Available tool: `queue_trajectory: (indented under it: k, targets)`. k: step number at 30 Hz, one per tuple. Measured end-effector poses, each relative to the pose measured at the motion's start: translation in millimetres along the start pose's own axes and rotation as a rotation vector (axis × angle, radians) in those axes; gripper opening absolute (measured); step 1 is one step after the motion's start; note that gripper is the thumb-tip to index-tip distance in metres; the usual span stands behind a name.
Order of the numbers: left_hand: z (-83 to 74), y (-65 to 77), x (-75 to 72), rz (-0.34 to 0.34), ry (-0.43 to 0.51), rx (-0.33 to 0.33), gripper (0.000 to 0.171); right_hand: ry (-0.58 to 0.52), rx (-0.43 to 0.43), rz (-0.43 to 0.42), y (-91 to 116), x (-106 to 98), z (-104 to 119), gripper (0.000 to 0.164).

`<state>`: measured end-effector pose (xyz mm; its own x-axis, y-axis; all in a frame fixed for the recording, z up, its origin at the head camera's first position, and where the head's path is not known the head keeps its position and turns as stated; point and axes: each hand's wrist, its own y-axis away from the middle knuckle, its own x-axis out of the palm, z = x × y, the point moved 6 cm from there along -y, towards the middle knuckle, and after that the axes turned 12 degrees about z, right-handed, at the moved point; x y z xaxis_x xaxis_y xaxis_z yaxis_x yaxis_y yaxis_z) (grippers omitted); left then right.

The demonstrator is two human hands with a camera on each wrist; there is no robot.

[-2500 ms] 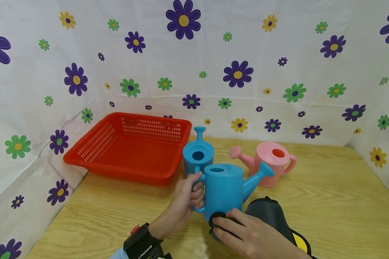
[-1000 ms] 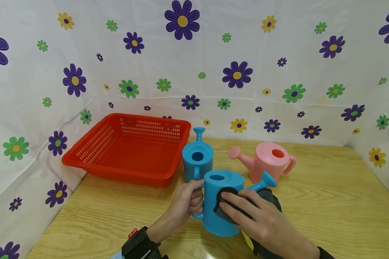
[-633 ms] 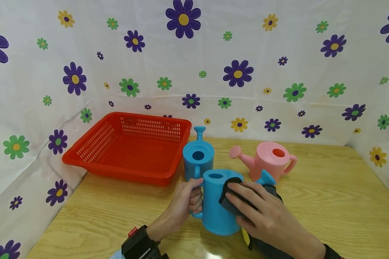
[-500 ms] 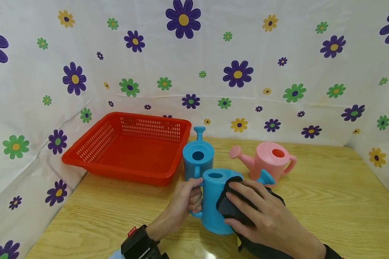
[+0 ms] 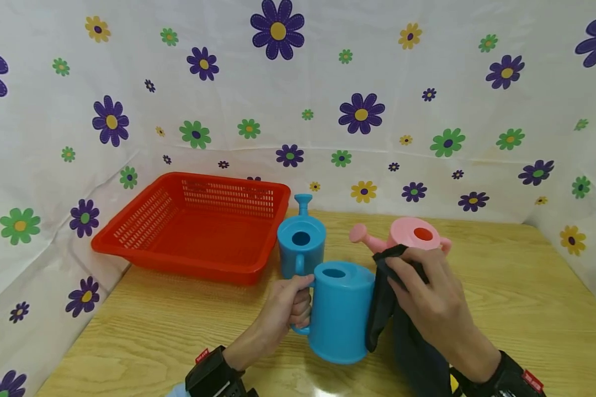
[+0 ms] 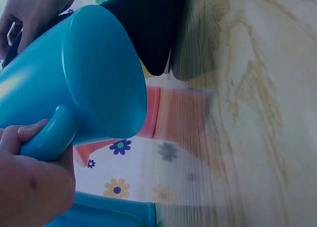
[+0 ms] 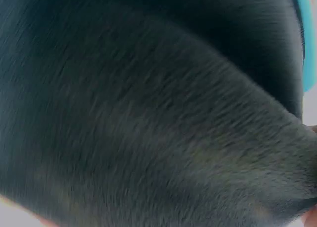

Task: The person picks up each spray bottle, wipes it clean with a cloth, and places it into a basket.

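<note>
Blue watering can (image 5: 342,317) held up beside a dark cloth (image 5: 414,344)

The person's left hand (image 5: 285,309) has its fingers curled round the can's handle; the right hand (image 5: 434,300) pinches the cloth's upper edge between thumb and fingers. The can lies to the left of those right fingertips and mostly below them, its body roughly upright, the handle turned toward the left hand. That hand, gripping it, is the nearer; on the opposite side the cloth hangs between can and right hand. Whether cloth and wall touch cannot be told, and the spout is hidden.

The can looks like smooth, glossy plastic, plain blue, with a rounded body and a hole in its top. The left wrist view shows its round base apart from the wooden table (image 5: 536,309). It is over the near part of that table, in front of another blue can (image 5: 315,252), with a pink can (image 5: 400,236) behind the right hand and a red basket (image 5: 193,269) farther left.
</note>
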<state>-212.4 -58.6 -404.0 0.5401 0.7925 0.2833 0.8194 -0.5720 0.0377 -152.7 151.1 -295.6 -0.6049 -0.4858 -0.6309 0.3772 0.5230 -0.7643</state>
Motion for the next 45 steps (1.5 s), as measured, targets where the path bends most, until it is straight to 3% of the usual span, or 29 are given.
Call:
queue_trajectory:
  k: [6,8,19,29,41,45]
  targets:
    - [3.6,-2.6,1.7,-0.022,-0.010,-0.001,0.051,-0.014,-0.049,0.167,2.9,17.5,18.5,0.046]
    - [4.1,-2.3,1.4,-0.032,-0.011,-0.005,0.051,-0.024,-0.046,0.189,2.6,19.4,19.9,0.046]
    - [3.3,-0.6,-0.3,-0.088,0.001,-0.016,0.050,-0.076,-0.102,0.155,7.1,15.2,29.5,0.043]
    - [4.5,-0.6,-1.9,-0.105,0.027,0.006,0.052,-0.117,-0.228,0.090,8.2,17.5,41.3,0.035]
    - [1.6,1.7,-8.8,-0.147,0.045,-0.028,0.049,-0.229,-0.351,0.320,21.7,26.8,58.4,0.034]
    - [-1.0,3.1,-10.7,-0.167,0.025,-0.009,0.047,-0.267,-0.369,0.378,27.9,29.7,61.5,0.036]
